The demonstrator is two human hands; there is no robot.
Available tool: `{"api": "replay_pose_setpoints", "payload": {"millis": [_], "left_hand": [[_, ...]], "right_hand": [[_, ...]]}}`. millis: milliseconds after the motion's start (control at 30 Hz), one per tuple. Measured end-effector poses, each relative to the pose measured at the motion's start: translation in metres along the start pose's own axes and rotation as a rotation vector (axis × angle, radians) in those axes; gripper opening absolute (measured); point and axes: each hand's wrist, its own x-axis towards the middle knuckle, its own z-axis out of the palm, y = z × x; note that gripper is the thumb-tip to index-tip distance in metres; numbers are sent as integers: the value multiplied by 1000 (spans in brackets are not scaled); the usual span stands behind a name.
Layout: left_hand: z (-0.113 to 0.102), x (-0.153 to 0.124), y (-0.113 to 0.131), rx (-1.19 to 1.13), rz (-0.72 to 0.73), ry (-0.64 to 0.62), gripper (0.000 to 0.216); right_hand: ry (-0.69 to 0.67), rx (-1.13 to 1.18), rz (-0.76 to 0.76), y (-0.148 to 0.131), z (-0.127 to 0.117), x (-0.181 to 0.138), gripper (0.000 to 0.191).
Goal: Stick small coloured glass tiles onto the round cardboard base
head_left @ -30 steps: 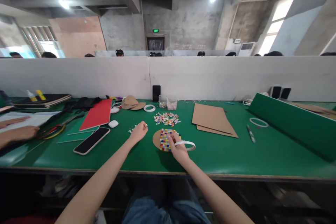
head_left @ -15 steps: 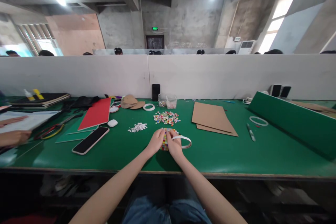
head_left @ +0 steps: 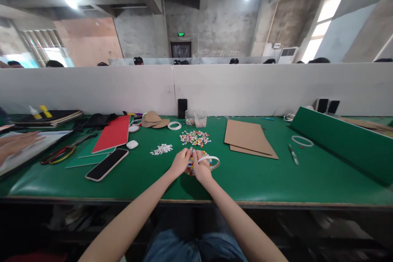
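Mosaic piece [head_left: 190, 168]: near edge of the green worktop [head_left: 260, 184], centered, between both hands. Tiled face up toward wearer; outline mostly covered, so long axis unreadable. Can't tell if it's lifted or resting.

Right hand [head_left: 202, 168] grasping it, thumb over the tiles; white ring [head_left: 216, 165] looped on that hand, sticking out right. Left hand [head_left: 181, 163] bent in at the left side, fingertips meeting the right's; can't tell what it pinches.

Two clear tubs [head_left: 200, 114] beyond, small pieces inside, paler in the right one. Loose: colored tile pile [head_left: 195, 138], white bits [head_left: 161, 149] left of it. Phone [head_left: 107, 165] left, brown boards [head_left: 249, 137] right.

White partition [head_left: 245, 88] behind; concrete room, lit exit sign [head_left: 181, 34].
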Motion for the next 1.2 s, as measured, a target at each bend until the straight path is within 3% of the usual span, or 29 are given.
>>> {"api": "replay_pose_setpoints", "payload": {"millis": [167, 400, 533, 867, 1000, 1200], "left_hand": [[-9, 5, -16, 102, -8, -57, 33], [-26, 5, -31, 293, 53, -258, 37], [-25, 5, -29, 443, 95, -368, 33], [-15, 11, -9, 786, 147, -570, 27], [-11, 9, -2, 876, 113, -555, 27], [-1, 0, -6, 954, 77, -415, 29]], "right_hand": [[-15, -128, -53, 15, -5, -2, 37], [-8, -335, -237, 36, -13, -8, 29], [7, -423, -331, 45, -9, -12, 33], [18, -538, -395, 59, 1, -14, 38], [15, -566, -390, 60, 2, -13, 37], [6, -583, -376, 60, 2, -13, 37]]}}
